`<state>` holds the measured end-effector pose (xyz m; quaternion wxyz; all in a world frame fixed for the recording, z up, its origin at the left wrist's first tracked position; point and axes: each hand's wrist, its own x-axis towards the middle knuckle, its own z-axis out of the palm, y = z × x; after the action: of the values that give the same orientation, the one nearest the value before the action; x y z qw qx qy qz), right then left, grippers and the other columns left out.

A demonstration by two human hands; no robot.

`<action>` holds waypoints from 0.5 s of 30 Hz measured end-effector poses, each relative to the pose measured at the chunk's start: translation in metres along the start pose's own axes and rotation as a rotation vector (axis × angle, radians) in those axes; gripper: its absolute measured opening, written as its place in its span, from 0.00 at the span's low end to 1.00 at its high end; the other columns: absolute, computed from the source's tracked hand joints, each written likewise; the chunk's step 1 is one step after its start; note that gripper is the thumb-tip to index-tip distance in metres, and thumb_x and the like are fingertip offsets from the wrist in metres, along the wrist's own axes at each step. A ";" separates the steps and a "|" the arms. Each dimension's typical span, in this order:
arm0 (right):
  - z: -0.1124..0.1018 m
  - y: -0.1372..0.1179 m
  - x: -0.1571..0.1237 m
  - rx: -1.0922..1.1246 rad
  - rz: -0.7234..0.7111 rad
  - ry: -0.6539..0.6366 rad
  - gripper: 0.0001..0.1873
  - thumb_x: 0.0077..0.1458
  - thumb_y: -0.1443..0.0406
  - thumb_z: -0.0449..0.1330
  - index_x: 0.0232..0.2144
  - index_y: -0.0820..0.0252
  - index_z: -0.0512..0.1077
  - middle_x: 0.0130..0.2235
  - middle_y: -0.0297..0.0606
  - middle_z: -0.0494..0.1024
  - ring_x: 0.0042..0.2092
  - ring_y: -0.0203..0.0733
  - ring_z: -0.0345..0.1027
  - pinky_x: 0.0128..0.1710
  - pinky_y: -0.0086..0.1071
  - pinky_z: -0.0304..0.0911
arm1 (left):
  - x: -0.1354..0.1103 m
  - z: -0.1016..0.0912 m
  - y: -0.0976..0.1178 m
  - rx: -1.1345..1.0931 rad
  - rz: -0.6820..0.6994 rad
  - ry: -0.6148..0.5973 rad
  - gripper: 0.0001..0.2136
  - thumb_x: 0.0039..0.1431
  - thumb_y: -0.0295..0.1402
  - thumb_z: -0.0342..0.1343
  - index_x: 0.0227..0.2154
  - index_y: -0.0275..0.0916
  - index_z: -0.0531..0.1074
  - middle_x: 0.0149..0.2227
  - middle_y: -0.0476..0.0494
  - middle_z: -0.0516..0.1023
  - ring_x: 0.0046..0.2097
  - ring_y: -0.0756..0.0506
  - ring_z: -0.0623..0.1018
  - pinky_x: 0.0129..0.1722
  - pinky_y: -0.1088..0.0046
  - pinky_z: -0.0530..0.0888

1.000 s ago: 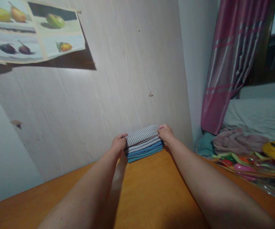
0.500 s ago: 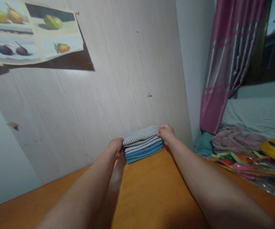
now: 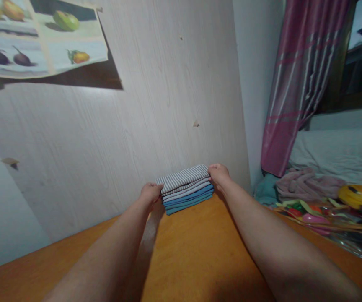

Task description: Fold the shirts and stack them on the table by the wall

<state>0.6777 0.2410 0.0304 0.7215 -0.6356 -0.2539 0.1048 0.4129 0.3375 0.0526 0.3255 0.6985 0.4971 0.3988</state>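
Observation:
A neat stack of folded clothes lies on the orange-brown tabletop [image 3: 196, 243], close against the wall. On top is a folded striped garment [image 3: 185, 178] in dark and white; below it come pale grey layers, then folded blue and teal cloth [image 3: 189, 200]. My left hand [image 3: 151, 193] pinches the near left corner of the striped garment, thumb on top. At the opposite end, my right hand [image 3: 219, 175] grips the striped garment's right edge with curled fingers. The undersides of both hands are hidden.
Behind the stack rises a pale wood-grain panel [image 3: 143, 113] with a fruit picture sheet [image 3: 45, 37] on it. To the right are a pink curtain [image 3: 294, 84], a mauve cloth [image 3: 309, 184] and a clear bag of colourful items [image 3: 316, 220].
The left hand has slipped slightly toward the near edge, showing more of the striped garment's left corner. The right hand keeps its hold, and the view has shifted slightly.

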 end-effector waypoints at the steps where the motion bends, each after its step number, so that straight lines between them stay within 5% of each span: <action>1: -0.003 0.000 0.001 -0.020 -0.023 0.005 0.10 0.47 0.69 0.58 0.34 0.61 0.75 0.24 0.33 0.75 0.23 0.36 0.68 0.21 0.25 0.60 | 0.000 -0.001 0.002 0.039 0.029 0.036 0.11 0.55 0.41 0.61 0.25 0.39 0.72 0.22 0.42 0.74 0.29 0.41 0.78 0.26 0.72 0.68; 4: -0.009 -0.004 0.005 -0.085 -0.123 0.020 0.11 0.52 0.65 0.57 0.36 0.59 0.78 0.33 0.37 0.81 0.36 0.40 0.74 0.32 0.26 0.66 | -0.002 -0.002 0.014 0.143 0.156 0.125 0.12 0.59 0.40 0.57 0.39 0.36 0.76 0.42 0.30 0.80 0.51 0.33 0.78 0.46 0.62 0.73; 8: -0.005 -0.016 0.000 -0.172 -0.278 -0.049 0.16 0.57 0.63 0.58 0.46 0.49 0.79 0.51 0.35 0.81 0.56 0.44 0.68 0.55 0.35 0.63 | -0.011 0.007 0.033 0.227 0.351 0.074 0.18 0.65 0.40 0.51 0.53 0.39 0.73 0.63 0.31 0.69 0.67 0.35 0.64 0.65 0.57 0.58; 12: 0.003 -0.012 -0.013 -0.483 -0.415 -0.286 0.18 0.63 0.57 0.55 0.53 0.44 0.77 0.64 0.32 0.70 0.71 0.56 0.46 0.68 0.57 0.39 | -0.014 0.022 0.033 0.264 0.383 -0.062 0.15 0.62 0.43 0.56 0.48 0.45 0.76 0.65 0.38 0.69 0.70 0.34 0.58 0.68 0.49 0.48; 15: 0.002 0.001 -0.015 -0.567 -0.373 -0.364 0.18 0.63 0.55 0.56 0.52 0.45 0.78 0.64 0.34 0.71 0.70 0.62 0.47 0.67 0.64 0.34 | -0.009 0.028 0.026 0.260 0.326 -0.149 0.11 0.60 0.43 0.59 0.39 0.45 0.79 0.60 0.37 0.75 0.68 0.30 0.63 0.67 0.42 0.46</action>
<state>0.6637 0.2359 0.0259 0.4671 -0.7237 -0.5080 0.0085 0.4468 0.3194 0.0595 0.1995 0.8333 0.3993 0.3260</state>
